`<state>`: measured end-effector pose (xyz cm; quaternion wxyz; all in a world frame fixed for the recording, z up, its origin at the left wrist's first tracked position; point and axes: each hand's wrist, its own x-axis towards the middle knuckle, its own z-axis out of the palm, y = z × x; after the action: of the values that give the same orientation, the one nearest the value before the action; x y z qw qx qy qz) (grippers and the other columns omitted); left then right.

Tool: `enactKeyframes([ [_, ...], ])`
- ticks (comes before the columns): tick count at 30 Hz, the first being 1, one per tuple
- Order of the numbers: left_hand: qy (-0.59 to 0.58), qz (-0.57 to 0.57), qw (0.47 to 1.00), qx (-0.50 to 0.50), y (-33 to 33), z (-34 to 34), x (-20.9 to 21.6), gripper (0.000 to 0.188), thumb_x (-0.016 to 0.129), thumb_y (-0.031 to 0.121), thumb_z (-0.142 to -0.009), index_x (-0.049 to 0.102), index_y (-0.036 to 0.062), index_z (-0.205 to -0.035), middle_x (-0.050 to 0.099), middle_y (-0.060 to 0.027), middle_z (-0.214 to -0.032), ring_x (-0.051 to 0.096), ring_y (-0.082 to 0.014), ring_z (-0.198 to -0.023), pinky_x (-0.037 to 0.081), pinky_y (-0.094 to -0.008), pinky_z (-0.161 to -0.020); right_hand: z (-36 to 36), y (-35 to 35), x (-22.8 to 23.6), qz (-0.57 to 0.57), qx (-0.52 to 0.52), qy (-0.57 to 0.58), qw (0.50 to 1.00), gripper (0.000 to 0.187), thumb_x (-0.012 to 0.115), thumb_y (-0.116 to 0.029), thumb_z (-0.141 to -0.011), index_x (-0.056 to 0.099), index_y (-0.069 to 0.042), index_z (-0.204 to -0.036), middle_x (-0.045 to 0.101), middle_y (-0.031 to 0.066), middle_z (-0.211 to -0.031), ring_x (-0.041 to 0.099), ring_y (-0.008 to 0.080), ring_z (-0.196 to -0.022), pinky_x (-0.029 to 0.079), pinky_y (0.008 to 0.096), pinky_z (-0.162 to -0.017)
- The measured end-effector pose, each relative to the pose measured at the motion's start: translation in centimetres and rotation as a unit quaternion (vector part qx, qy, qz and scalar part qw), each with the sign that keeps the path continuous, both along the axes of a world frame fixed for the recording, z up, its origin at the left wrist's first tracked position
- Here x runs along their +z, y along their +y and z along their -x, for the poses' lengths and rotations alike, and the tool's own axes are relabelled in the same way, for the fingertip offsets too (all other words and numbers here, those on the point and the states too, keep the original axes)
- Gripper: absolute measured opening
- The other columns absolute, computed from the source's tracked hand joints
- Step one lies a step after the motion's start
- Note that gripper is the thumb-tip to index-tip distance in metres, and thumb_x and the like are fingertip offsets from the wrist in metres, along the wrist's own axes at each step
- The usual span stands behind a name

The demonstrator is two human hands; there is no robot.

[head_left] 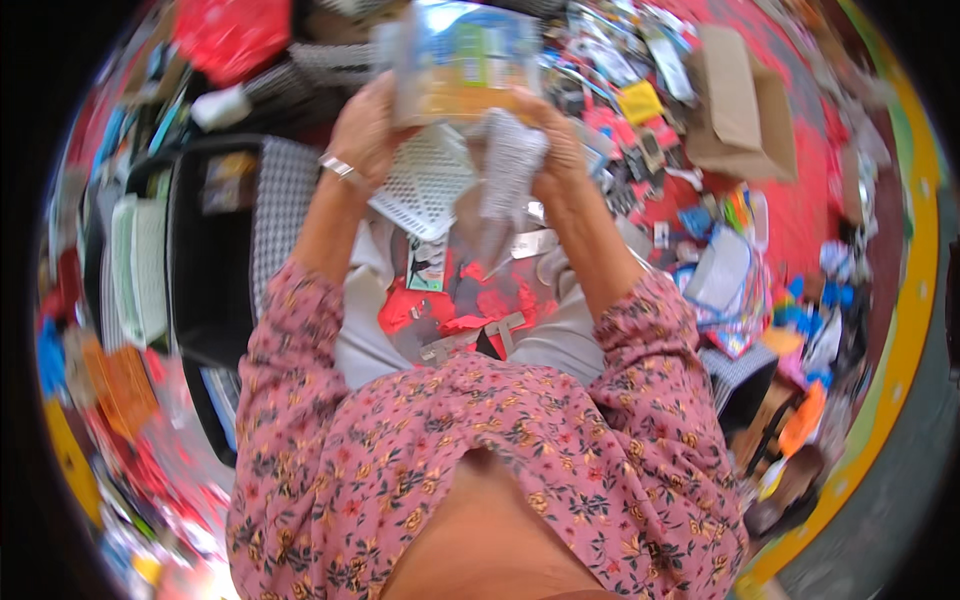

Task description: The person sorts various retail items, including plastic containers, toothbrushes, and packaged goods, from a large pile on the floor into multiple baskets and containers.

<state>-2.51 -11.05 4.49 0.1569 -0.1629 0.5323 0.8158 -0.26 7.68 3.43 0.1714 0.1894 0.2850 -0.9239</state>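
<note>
A clear plastic box (465,65) with a blue and green label and an orange-yellow lower part is held up in front of me, slightly blurred. My left hand (365,125) grips its left side. At the right side, my right hand (555,145) has its fingers closed against the box, and a crumpled grey cloth (512,165) hangs from that hand. Just under the box is a white perforated plastic tray (428,185); whether a hand touches it I cannot tell. Between my legs, a small printed card (427,265) lies on the red floor.
A black crate (215,265) and a pale green basket (138,270) stand at my left. Far left is a red plastic bag (232,38). An open cardboard box (735,105) stands at the far right, beside a heap of mixed small items (640,150). More clutter surrounds me.
</note>
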Motion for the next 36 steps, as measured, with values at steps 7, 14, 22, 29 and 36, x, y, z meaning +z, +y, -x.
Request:
enactKeyframes([
  [7,0.041,-0.122,0.988,-0.086,-0.8,0.2,0.5,0.033,0.044,0.004,-0.084,0.042,-0.0014,-0.117,0.055,-0.0117,-0.109,0.057,-0.0204,-0.095,0.048,-0.0319,-0.081,-1.0,0.1,0.7,0.102,-0.044,-0.015,0.994,0.03,0.061,-0.02,-0.078,0.051,-0.003,-0.101,0.06,0.011,-0.084,0.061,0.0201,-0.071,0.053,0.0346,-0.065],
  [14,0.057,0.023,0.998,0.0,-1.6,0.5,-0.4,0.024,0.044,0.005,-0.085,0.051,-0.0033,-0.107,0.061,-0.0107,-0.093,0.061,-0.017,-0.079,0.052,-0.026,-0.068,-1.7,-2.4,0.4,0.104,-0.05,0.009,0.993,0.033,0.056,-0.016,-0.081,0.042,-0.004,-0.109,0.057,0.0118,-0.087,0.06,0.0219,-0.071,0.053,0.0358,-0.061],
  [22,0.236,0.358,0.903,-0.01,0.3,0.5,0.3,0.026,0.039,0.014,-0.09,0.052,-0.0019,-0.105,0.06,-0.0077,-0.088,0.06,-0.0135,-0.072,0.051,-0.0222,-0.056,-1.6,-1.3,1.1,0.053,-0.041,0.037,0.997,0.037,0.061,-0.022,-0.078,0.047,-0.007,-0.109,0.058,0.009,-0.094,0.06,0.0196,-0.08,0.053,0.0373,-0.067],
  [29,0.217,0.091,0.972,-0.024,1.3,0.3,1.5,0.041,0.036,0.029,-0.092,0.043,0.0004,-0.121,0.054,-0.0099,-0.11,0.056,-0.0171,-0.096,0.048,-0.0293,-0.077,-0.9,0.4,0.9,0.162,0.014,-0.052,0.985,0.038,0.06,-0.028,-0.078,0.053,0.003,-0.099,0.062,0.0134,-0.078,0.062,0.0236,-0.064,0.052,0.0346,-0.057],
  [36,0.202,-0.069,0.977,-0.009,0.0,-0.5,2.5,0.039,0.041,0.022,-0.091,0.042,0.0016,-0.123,0.052,-0.0093,-0.112,0.054,-0.015,-0.095,0.045,-0.027,-0.082,-1.5,-0.2,2.5,0.107,0.071,-0.035,0.991,0.038,0.055,-0.03,-0.081,0.05,-0.001,-0.105,0.06,0.0146,-0.089,0.061,0.0255,-0.071,0.052,0.0362,-0.061],
])
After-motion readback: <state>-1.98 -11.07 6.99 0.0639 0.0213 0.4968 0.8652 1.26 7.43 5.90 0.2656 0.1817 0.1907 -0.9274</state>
